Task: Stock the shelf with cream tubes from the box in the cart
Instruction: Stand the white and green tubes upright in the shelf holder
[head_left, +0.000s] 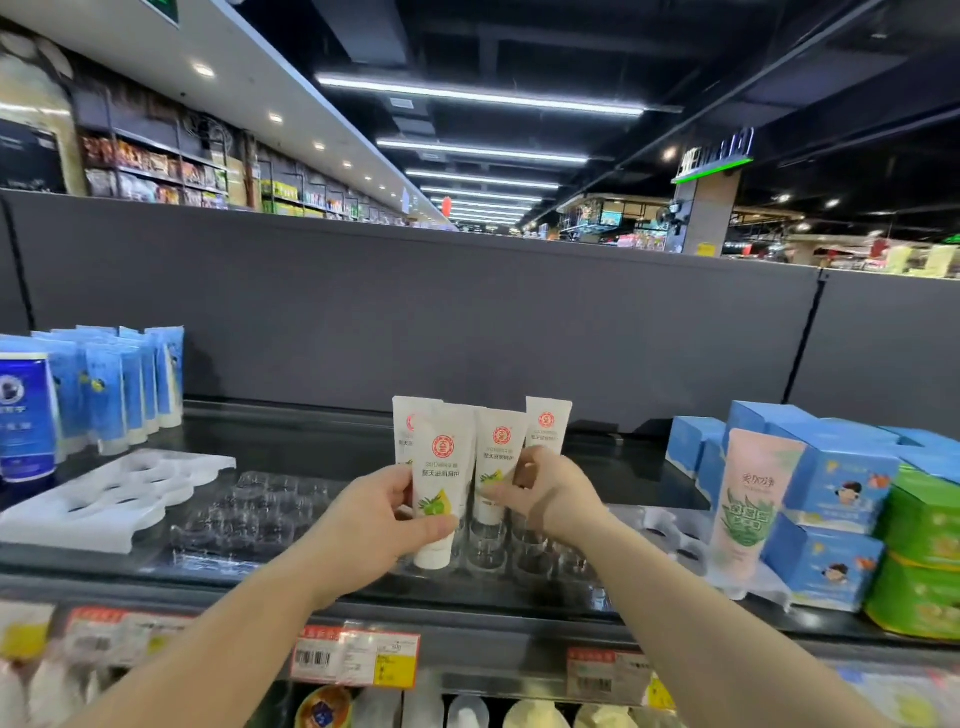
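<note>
- We see our left hand (382, 525) gripping the front cream tube (441, 483), thumb across its lower face and fingers curled behind it; the tube stands cap-down, cap at the clear slotted tray (270, 512) on the black shelf (291, 436).
- Our right hand (550, 491) pinches the second white tube (496, 467), just right of the front cream tube and almost touching it.
- Two more white tubes (546, 426) stand upright just behind the front cream tube, one at its left shoulder and one further right, past our right hand; all carry a red round emblem.
- Left of the front cream tube, well apart, a white moulded insert (114, 501) lies on the shelf, and beyond it stands a row of blue tubes (124, 384).
- Right of the front cream tube, a pink tube (748, 499) leans by stacked blue boxes (841, 483), with green boxes (919, 561) at the far right.
- Below the front cream tube, price labels (358, 657) line the shelf's front edge.
- Behind it rises a grey back panel (467, 312).
</note>
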